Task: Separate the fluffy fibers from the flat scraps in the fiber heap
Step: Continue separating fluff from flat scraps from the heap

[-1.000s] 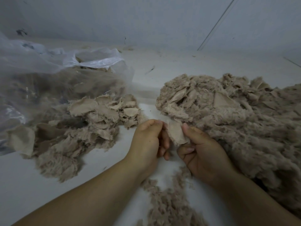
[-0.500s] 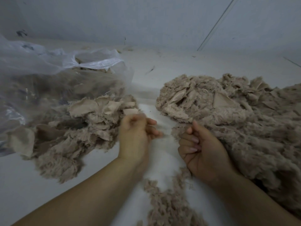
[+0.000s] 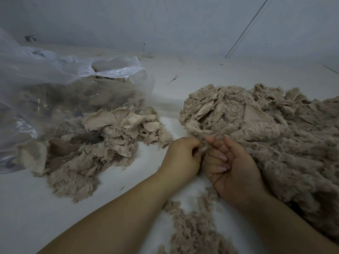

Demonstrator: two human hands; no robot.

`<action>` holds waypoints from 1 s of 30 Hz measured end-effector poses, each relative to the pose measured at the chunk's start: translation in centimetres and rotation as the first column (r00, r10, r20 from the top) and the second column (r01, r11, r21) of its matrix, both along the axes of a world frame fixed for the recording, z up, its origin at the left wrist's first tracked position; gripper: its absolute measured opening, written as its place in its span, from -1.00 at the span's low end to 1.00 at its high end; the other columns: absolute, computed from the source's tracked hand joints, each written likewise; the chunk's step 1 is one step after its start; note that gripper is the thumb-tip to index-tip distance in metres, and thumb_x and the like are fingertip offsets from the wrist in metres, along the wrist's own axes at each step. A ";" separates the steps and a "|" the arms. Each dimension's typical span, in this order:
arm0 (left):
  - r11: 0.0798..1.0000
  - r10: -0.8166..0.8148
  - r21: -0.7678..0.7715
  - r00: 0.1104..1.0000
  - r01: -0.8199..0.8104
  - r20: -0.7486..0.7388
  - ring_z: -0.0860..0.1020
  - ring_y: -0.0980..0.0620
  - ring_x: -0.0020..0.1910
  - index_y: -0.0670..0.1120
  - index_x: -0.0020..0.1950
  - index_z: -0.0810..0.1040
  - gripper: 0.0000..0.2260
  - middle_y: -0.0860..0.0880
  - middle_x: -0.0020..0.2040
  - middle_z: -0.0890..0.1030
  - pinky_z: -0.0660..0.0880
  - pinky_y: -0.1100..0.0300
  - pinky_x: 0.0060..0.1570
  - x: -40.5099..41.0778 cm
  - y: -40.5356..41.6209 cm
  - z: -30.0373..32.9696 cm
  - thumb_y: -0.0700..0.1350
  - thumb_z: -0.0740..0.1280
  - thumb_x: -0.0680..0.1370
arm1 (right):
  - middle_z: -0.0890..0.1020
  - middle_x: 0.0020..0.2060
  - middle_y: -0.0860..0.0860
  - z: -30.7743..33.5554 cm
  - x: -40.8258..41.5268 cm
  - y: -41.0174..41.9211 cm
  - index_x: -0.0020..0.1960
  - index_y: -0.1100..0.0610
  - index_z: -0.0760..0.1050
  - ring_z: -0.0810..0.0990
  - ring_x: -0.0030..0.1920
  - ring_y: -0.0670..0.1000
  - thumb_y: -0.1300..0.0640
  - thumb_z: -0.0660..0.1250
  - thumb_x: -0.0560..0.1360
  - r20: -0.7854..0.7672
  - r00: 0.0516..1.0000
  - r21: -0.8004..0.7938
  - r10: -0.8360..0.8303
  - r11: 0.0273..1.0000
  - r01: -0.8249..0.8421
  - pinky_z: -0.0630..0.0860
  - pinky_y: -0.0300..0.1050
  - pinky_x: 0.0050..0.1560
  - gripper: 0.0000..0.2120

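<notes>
A big beige fiber heap (image 3: 271, 129) fills the right side, fluffy tufts mixed with flat scraps. A smaller pile of flat scraps (image 3: 113, 132) lies at the left, in front of a plastic bag. My left hand (image 3: 181, 156) and my right hand (image 3: 231, 167) meet at the heap's near left edge. Both pinch a small fluffy tuft (image 3: 203, 148) between their fingertips, still joined to the heap. My right palm faces up with curled fingers. A thin trail of loose fluffy fibers (image 3: 192, 222) lies between my forearms.
A clear plastic bag (image 3: 55, 92) holding more beige material stands at the left, its mouth open toward the scrap pile. The white work surface (image 3: 27, 208) runs back to a grey wall (image 3: 165, 21). Small bits of lint dot the surface.
My left hand carried a flat scrap left to the scrap pile and let it go, then came back. Both hands now pinch a new tuft at the heap's edge.
</notes>
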State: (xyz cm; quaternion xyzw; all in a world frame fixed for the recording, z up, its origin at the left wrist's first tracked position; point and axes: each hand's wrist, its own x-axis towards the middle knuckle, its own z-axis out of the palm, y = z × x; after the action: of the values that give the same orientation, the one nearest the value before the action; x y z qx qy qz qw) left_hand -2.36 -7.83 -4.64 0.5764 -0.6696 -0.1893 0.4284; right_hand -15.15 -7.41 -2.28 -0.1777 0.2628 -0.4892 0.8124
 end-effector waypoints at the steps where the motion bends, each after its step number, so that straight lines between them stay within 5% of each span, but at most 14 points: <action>1: 0.999 0.043 0.002 0.998 -0.043 -0.048 0.43 0.23 -0.41 -0.07 -0.26 0.54 -0.83 0.13 -0.39 0.49 0.40 0.30 -0.32 0.1 -0.1 0.0 -0.28 0.38 0.50 | 0.23 -0.50 -0.07 0.0 0.0 0.0 0.05 0.24 0.55 0.17 -0.58 -0.17 0.00 0.26 0.47 0.009 1.000 0.016 0.001 1.000 -0.001 0.21 -0.36 -0.61 -0.68; 5: 0.996 0.080 0.057 0.948 -0.065 -0.309 0.49 0.20 -0.37 -0.02 -0.26 0.58 -0.80 0.09 -0.36 0.56 0.48 0.26 -0.27 0.7 -0.2 0.2 -0.26 0.42 0.51 | 0.29 -0.46 -0.06 -0.3 0.1 -0.3 0.25 0.26 0.48 0.22 -0.54 -0.15 0.01 0.17 0.60 0.017 0.999 0.082 -0.028 0.996 0.027 0.28 -0.34 -0.54 -0.62; 9: 0.994 0.113 0.054 0.931 -0.100 -0.347 0.47 0.24 -0.39 0.04 -0.29 0.55 -0.74 0.18 -0.41 0.54 0.42 0.35 -0.35 1.0 0.5 0.4 -0.26 0.40 0.52 | 0.41 -0.38 -0.02 -0.4 0.1 -0.5 0.06 0.20 0.43 0.31 -0.45 -0.12 -0.02 0.14 0.63 0.011 1.000 0.084 -0.027 0.996 0.026 0.34 -0.31 -0.47 -0.72; 12: 0.987 0.158 0.063 0.847 -0.146 -0.508 0.39 0.01 -0.39 -0.08 -0.24 0.47 -0.79 -0.02 -0.36 0.47 0.36 0.09 -0.34 1.4 0.6 0.6 -0.24 0.28 0.60 | 0.50 -0.30 0.00 -0.3 0.0 -0.4 0.05 0.16 0.40 0.36 -0.40 -0.12 -0.02 0.12 0.64 -0.017 0.999 0.070 -0.029 0.997 0.030 0.35 -0.30 -0.42 -0.75; 15: 0.989 0.138 0.055 0.739 -0.136 -0.659 0.37 -0.04 -0.46 -0.14 -0.18 0.39 -0.78 -0.12 -0.39 0.43 0.36 0.10 -0.44 1.5 0.8 0.9 -0.19 0.17 0.67 | 0.62 -0.16 0.05 -0.5 0.0 -0.5 0.22 0.21 0.41 0.47 -0.34 -0.10 -0.02 0.13 0.64 -0.030 0.999 0.069 -0.036 0.997 0.039 0.41 -0.29 -0.39 -0.67; 19: 0.997 0.008 0.064 0.725 0.051 -0.688 0.44 -0.01 -0.55 -0.18 -0.15 0.45 -0.85 -0.18 -0.38 0.57 0.43 0.20 -0.55 1.2 1.2 1.1 -0.29 0.24 0.63 | 0.68 0.12 0.09 -0.8 -0.1 -0.5 0.30 0.22 0.48 0.68 -0.15 -0.01 0.02 0.31 0.47 -0.070 0.998 0.016 -0.005 1.000 0.006 0.57 -0.19 -0.26 -0.54; 24: 0.998 -0.051 -0.011 0.711 0.061 -0.701 0.58 -0.04 -0.35 -0.15 -0.09 0.55 -0.81 -0.08 -0.24 0.61 0.56 0.16 -0.39 1.1 1.5 1.1 -0.44 0.34 0.51 | 0.69 0.05 0.14 -0.6 0.1 -0.1 0.05 0.21 0.67 0.69 -0.11 0.02 0.11 0.34 0.44 -0.118 0.992 -0.074 0.039 0.996 -0.048 0.59 -0.24 -0.24 -0.73; 27: 0.996 -0.086 -0.070 0.737 0.053 -0.670 0.58 -0.22 -0.24 -0.10 -0.07 0.57 -0.76 -0.25 -0.11 0.58 0.59 0.02 -0.27 1.0 1.8 1.3 -0.43 0.41 0.44 | 0.63 0.10 0.21 -0.5 0.3 0.1 0.37 0.32 0.41 0.63 -0.08 0.04 0.19 0.33 0.44 -0.114 0.993 -0.107 0.023 0.994 -0.035 0.58 -0.25 -0.19 -0.48; 30: 0.991 -0.131 -0.055 0.752 0.125 -0.647 0.61 -0.20 -0.15 -0.07 -0.01 0.58 -0.74 -0.27 0.01 0.56 0.58 0.00 -0.21 0.9 2.0 1.4 -0.33 0.40 0.37 | 0.52 0.26 0.35 -0.5 0.4 0.2 0.41 0.39 0.31 0.56 0.06 0.13 0.24 0.27 0.52 -0.127 0.992 -0.137 0.027 0.990 -0.045 0.58 -0.18 -0.10 -0.50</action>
State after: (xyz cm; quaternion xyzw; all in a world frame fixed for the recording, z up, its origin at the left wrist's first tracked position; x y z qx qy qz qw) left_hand -1.43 -5.80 -3.21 0.4265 -0.5186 -0.4029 0.6220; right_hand -14.76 -7.20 -2.76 -0.2691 0.2749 -0.4796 0.7886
